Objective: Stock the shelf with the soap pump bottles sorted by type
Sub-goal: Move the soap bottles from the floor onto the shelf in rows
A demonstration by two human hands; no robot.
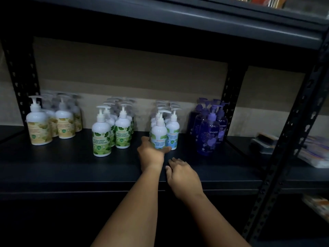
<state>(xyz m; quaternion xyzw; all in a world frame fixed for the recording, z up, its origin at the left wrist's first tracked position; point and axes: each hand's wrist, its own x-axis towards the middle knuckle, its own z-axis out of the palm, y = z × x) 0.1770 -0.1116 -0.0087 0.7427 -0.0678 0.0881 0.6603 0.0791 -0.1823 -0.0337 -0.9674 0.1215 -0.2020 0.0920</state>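
The left hand [150,152] gripped the base of a blue-label bottle [159,133] standing upright at the front of the blue group on the shelf [71,168]. The right hand [182,173], fingers relaxed and holding nothing, rested on the shelf just beside it.

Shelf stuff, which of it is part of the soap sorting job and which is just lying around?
Job: blue-label bottle gripped by left hand; yellow-label, green-label, purple bottle groups; right hand resting on shelf.
Lying about: packets on the neighbouring shelf.
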